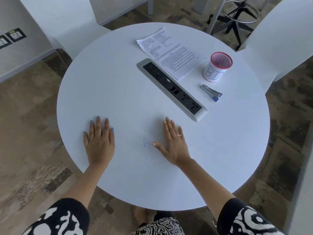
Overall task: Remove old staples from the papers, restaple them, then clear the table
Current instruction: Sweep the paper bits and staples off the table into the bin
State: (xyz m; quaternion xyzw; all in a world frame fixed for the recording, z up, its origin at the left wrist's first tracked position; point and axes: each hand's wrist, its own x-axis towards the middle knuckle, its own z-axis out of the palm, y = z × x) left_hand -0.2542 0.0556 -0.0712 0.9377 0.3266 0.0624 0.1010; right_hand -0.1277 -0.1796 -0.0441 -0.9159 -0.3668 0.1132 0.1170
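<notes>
Print on papers (171,53) too small to read

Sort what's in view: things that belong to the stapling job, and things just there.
Job: papers, stapler, cup marked BIN, pile of pulled staples by the right hand.
Just there: socket strip in the table, stool.

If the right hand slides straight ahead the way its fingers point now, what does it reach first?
Probably the near end of the power strip set in the table: the right hand lies flat, fingers aimed up-table, though it may pass just left of it.
</notes>
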